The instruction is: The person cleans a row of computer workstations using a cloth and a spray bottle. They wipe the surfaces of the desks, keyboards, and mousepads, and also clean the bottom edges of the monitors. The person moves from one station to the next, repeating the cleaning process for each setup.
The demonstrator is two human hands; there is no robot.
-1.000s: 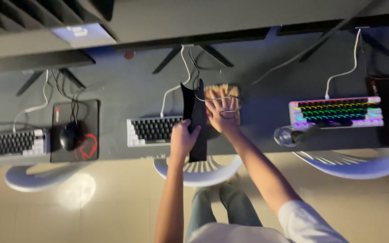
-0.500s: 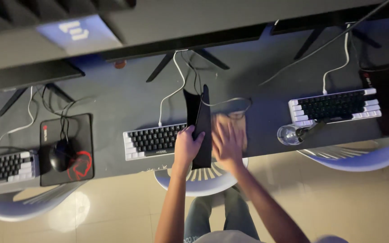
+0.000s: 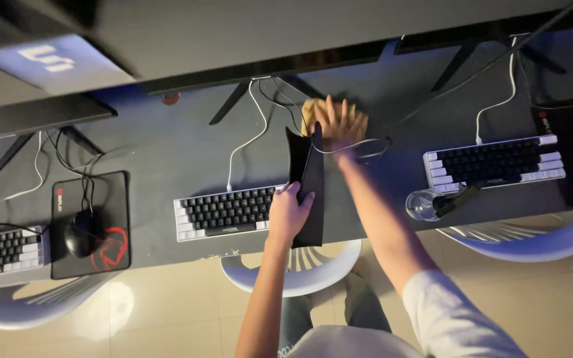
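**Head view: mouse pad lifted, cloth on desk**

Desk carries three keyboards: centre, left, right. One mouse, one glass. Left hand grips black mouse pad raised on edge, long axis running away from the person. Right hand lies flat, fingers spread, on tan cloth behind it.

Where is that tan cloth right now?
In the head view, the tan cloth lies on the dark desk under the right hand, just beyond the lifted black mouse pad and below the middle monitor's stand.
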